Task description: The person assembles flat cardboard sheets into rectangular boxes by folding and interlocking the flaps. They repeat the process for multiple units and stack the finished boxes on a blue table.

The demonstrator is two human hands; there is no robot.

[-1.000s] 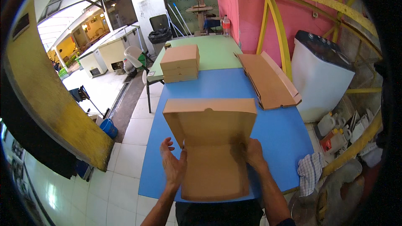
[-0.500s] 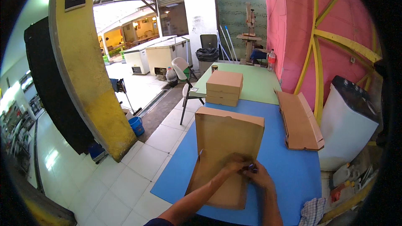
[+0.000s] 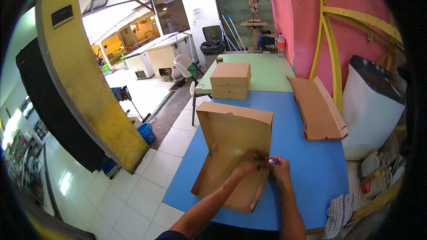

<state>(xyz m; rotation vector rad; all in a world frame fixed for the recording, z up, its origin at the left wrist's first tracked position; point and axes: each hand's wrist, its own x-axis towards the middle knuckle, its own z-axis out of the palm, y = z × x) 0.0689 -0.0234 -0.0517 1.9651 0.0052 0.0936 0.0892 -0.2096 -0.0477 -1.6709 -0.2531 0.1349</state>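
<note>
An open brown cardboard box (image 3: 222,169) lies on the blue table, its lid (image 3: 233,129) raised at the far side. My left hand (image 3: 250,163) reaches inside, at the right back corner where the lid joins the base; its fingers are blurred and partly dark. Outside that same corner, my right hand (image 3: 280,170) has its fingers closed in a pinch on the box's edge. A small whitish-blue spot shows at its fingertips, too small to name.
Closed cardboard boxes (image 3: 230,80) are stacked on the green table (image 3: 271,66) beyond. Flat cardboard blanks (image 3: 316,109) lie at the blue table's (image 3: 307,173) right side, beside a white washing machine (image 3: 373,102). A checked cloth (image 3: 339,213) hangs at the near right corner.
The view has shifted, so the tables and box sit higher in it. Both hands stay at the box's right back corner, with the right hand now more plainly outside the wall.
</note>
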